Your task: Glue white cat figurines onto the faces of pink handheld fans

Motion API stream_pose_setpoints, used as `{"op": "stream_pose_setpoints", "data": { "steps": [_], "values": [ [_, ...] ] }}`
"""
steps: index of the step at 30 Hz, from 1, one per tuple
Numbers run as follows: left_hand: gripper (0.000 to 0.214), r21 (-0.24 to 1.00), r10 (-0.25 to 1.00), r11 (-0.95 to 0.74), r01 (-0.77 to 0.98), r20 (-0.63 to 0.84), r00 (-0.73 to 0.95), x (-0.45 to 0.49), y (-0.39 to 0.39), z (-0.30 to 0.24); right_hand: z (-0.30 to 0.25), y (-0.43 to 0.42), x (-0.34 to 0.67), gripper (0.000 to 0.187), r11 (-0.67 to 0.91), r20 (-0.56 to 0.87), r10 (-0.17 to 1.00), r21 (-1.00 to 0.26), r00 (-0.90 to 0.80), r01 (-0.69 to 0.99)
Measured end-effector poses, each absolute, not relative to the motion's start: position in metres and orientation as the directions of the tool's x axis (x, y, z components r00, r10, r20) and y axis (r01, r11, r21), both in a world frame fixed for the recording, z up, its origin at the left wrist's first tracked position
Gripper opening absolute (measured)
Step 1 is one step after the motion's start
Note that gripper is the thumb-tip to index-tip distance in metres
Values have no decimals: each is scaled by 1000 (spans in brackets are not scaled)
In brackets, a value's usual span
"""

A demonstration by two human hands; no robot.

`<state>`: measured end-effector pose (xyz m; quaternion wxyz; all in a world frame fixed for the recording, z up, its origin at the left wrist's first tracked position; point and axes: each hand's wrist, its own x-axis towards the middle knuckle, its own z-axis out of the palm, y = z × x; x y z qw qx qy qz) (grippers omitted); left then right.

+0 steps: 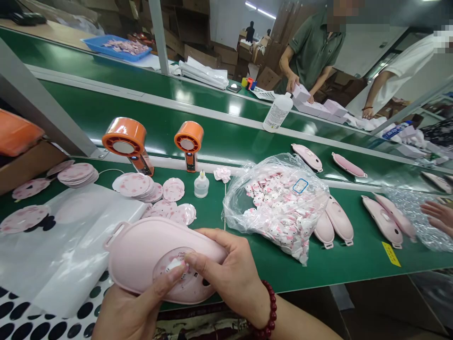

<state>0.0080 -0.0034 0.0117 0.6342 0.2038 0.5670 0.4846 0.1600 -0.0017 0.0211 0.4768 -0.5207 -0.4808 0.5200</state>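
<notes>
A pale pink oval plastic case (138,250) with a small loop at its left end is held up between both hands. My left hand (134,307) grips it from below, its thumb on a round printed patch. From the right, my right hand (230,269) wraps the case, thumb pressing near a small white-and-pink cat-face piece (174,264) on that patch. The thumbs partly cover this piece. Just beyond lie round pink printed sheets (166,211). To the right rests a clear plastic bag (272,203) full of similar small white-and-pink pieces.
Two orange handheld fans (123,137) stand behind a small dropper bottle (201,185). Further pink cases (339,219) lie to the right, near a yellow label (391,254) and another person's hand (439,215). A white bottle (278,112) stands across the green bench. A co-worker (313,52) handles pale boxes.
</notes>
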Motion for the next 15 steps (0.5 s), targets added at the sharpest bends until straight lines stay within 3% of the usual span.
{"op": "stream_pose_setpoints", "data": {
  "steps": [11, 15],
  "values": [
    [83, 836, 871, 418, -355, -480, -106, 5, -12, 9, 29, -5, 162, 35, -105, -106, 994, -994, -34, 25],
    [65, 879, 881, 392, -271, -444, -165, -1, -17, 4, 28, -7, 162, 33, -119, -118, 993, -992, -30, -38]
  ]
}}
